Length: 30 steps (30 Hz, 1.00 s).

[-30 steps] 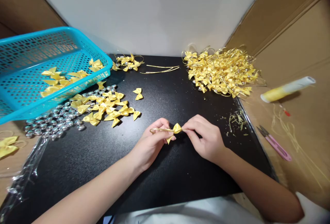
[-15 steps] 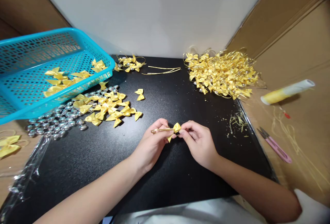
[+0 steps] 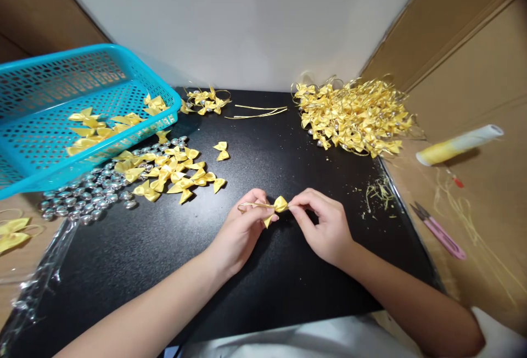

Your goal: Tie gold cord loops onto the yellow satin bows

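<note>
Over the middle of the black tabletop, my left hand (image 3: 242, 231) pinches a yellow ribbon bow (image 3: 280, 204) between thumb and fingers. A loop of gold cord (image 3: 251, 205) runs from the bow back across those fingers. Just right of the bow, my right hand (image 3: 323, 226) is closed in a pinch at its edge, thumb against index finger. What sits between those fingertips is too small to see clearly; it appears to be the cord's end. One loose bow (image 3: 222, 150) lies beyond my left hand.
A turquoise basket (image 3: 164, 122) holding bows stands at left, beside silver beads (image 3: 94, 196) and a heap of bows (image 3: 173, 171). Finished-looking corded bows (image 3: 354, 116) pile up at back right. Pink thread snips (image 3: 442, 237), cord scraps (image 3: 381, 193) and a tube (image 3: 459, 145) lie right.
My right hand has drawn slightly right, away from the bow. The gold cord loop over my left fingers looks wider. The view has shifted a little.
</note>
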Tool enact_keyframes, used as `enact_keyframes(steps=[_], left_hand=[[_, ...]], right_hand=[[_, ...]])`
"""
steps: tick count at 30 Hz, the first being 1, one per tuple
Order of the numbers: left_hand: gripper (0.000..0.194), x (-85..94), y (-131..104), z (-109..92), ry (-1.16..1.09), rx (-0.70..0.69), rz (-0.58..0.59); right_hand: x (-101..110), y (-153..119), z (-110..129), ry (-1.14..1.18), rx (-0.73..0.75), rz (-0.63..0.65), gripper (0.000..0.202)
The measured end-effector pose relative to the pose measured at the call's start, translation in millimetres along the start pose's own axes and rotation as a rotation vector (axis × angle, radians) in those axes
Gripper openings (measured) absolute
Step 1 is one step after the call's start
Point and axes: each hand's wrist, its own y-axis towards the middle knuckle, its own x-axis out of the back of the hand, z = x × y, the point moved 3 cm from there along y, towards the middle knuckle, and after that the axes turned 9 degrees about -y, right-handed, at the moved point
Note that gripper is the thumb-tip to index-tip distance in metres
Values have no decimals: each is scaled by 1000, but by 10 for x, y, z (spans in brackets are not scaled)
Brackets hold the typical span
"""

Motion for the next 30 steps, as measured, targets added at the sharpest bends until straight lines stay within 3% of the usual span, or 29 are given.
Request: enact_keyframes(steps=[4, 18, 25, 30], left_hand=[[21, -5, -3, -7, 9, 10, 1], [25, 6, 0, -11, 15, -5, 16], [24, 4, 5, -5, 2, -5, 25], [24, 12, 14, 1, 8, -9, 35]], right_hand=[[24, 20, 20, -37, 53, -12, 15], [32, 42, 5, -20, 36, 7, 15], [-33, -5, -74, 110, -82, 70, 13], [-24, 16, -56, 88, -58, 51, 14]])
